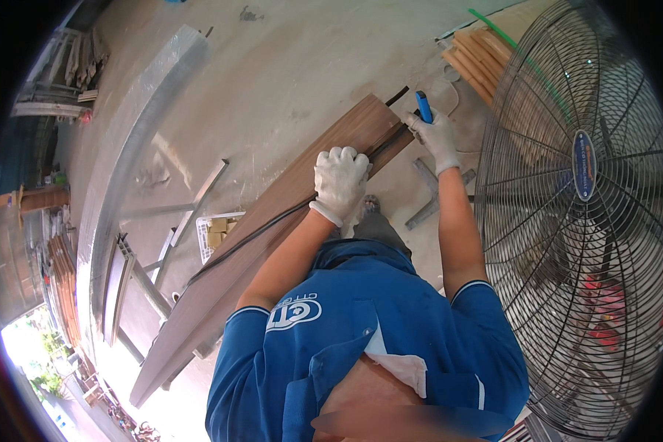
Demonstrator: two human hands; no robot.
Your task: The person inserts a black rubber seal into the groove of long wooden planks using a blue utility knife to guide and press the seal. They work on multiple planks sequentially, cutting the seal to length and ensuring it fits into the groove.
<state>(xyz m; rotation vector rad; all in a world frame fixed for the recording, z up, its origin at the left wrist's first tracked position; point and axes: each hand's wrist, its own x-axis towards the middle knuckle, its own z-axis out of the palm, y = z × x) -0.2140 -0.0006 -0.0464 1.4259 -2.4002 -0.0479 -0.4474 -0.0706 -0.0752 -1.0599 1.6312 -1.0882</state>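
Observation:
A long brown wood-grain panel [272, 210] lies slantwise in front of me, its far end at the upper right. A thin black strip [261, 230] runs along its length. My left hand [340, 177], in a white glove, is closed over the strip midway along the panel; the fingers' undersides are hidden. At the panel's far end, my right hand [436, 140], gloved too, grips a blue utility knife [423, 107] close to the strip. The blade cannot be made out. A short black end [398, 96] sticks out past the panel.
A large black fan [583, 166] stands close on my right. Metal frame pieces [191, 210] and a long plastic-wrapped profile [118, 155] lie to the left. A white crate [215, 230] sits behind the panel. Wooden strips [479, 62] are stacked at the upper right.

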